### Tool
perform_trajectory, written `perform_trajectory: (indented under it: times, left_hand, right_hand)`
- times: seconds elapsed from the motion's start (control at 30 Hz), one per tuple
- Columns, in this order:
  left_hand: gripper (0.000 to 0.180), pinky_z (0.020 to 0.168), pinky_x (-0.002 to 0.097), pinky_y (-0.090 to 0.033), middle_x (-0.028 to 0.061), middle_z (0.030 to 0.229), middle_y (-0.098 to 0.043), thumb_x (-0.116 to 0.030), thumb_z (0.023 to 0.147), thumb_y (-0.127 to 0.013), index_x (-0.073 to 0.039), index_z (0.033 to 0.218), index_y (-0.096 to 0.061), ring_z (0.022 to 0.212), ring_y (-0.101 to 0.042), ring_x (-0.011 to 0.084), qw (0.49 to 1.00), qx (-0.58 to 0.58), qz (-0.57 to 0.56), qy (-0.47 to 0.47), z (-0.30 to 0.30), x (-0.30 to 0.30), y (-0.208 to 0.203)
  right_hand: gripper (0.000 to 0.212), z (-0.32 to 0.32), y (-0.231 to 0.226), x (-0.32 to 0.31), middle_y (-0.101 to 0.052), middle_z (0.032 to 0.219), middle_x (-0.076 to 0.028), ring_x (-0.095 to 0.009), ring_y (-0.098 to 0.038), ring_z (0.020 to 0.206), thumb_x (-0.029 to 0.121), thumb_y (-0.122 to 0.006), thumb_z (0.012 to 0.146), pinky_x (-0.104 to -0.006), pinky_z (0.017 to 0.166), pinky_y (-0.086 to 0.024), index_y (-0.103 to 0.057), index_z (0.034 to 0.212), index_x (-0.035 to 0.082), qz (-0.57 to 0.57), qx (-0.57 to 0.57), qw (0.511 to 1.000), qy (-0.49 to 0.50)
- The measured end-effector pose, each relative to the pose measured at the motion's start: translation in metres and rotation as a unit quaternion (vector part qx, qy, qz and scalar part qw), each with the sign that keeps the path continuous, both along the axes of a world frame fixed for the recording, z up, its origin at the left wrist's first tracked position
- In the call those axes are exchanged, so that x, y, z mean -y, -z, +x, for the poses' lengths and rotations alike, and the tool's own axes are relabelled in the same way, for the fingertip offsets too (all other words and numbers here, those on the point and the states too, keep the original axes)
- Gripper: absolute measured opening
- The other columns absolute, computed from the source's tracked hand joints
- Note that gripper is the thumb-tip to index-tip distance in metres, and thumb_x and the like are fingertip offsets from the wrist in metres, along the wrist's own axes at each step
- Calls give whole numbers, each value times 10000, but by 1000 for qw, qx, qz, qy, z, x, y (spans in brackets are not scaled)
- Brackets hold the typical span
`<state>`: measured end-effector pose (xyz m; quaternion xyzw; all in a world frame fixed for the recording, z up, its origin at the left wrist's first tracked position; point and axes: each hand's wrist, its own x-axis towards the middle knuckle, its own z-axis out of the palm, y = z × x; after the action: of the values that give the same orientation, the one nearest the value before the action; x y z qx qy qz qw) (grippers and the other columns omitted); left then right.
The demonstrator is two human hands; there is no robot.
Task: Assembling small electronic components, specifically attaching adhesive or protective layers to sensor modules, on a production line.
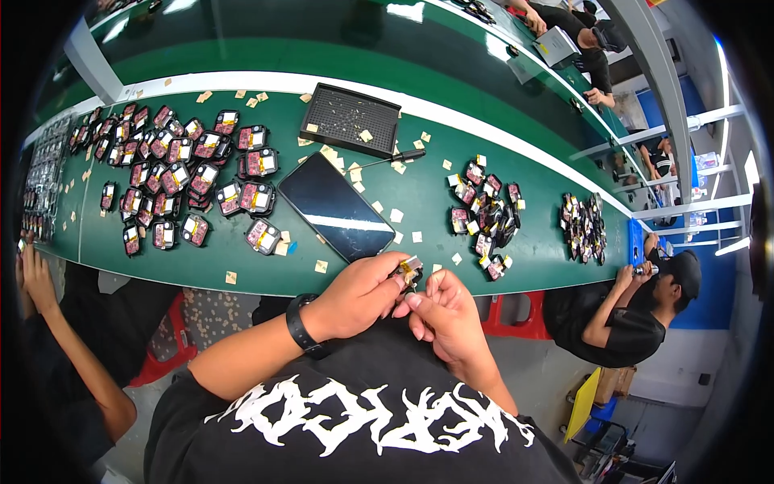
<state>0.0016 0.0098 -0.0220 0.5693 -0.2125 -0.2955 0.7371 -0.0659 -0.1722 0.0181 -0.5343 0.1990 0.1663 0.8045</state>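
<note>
Electronic module (412, 270) sits in left hand (361, 295), beside right hand (443, 312).

A long, matte green desk (536, 242) with a white raised back edge carries a broad spread of small black-cased units with red circuit boards (173, 177) on its left. Near the middle lie a black rectangular gridded plastic tray (351, 117), a flat glossy dark slab (334, 202) and a thin black-handled tool (407, 156). Two smaller dark heaps of parts (488, 206) sit rightward; small cream squares (321, 266) are scattered around.
</note>
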Motion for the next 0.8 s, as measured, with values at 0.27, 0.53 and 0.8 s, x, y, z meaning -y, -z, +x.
perform_trajectory:
  times: [0.27, 0.53, 0.8]
  left_hand:
    - [284, 592, 246, -437, 25, 826, -606, -85, 1034, -431, 25, 1254, -574, 629, -524, 75, 998, -61, 1, 10, 2, -1, -5]
    - [257, 613, 320, -466, 72, 812, -620, -87, 1024, -458, 20, 1227, -573, 634, -576, 148, 996, 68, 53, -4, 3, 4, -6]
    - [235, 592, 347, -467, 66, 736, -617, -97, 1026, -448, 6, 1201, -567, 607, -591, 195, 992, 113, 54, -28, 3, 7, -5]
  right_hand:
    - [226, -4, 7, 5, -718, 896, -218, -115, -552, 494, -7, -600, 1003, -204, 412, -358, -411, 961, 109, 1, 15, 1000, 17]
    - [227, 9, -6, 5, -715, 885, -218, -113, -549, 490, -16, -595, 997, -207, 410, -360, -407, 953, 103, -24, -46, 999, -13]
    - [232, 12, -1, 7, -710, 871, -208, -87, -516, 494, -11, -617, 985, -209, 409, -319, -423, 927, 102, -2, -22, 1000, -11]
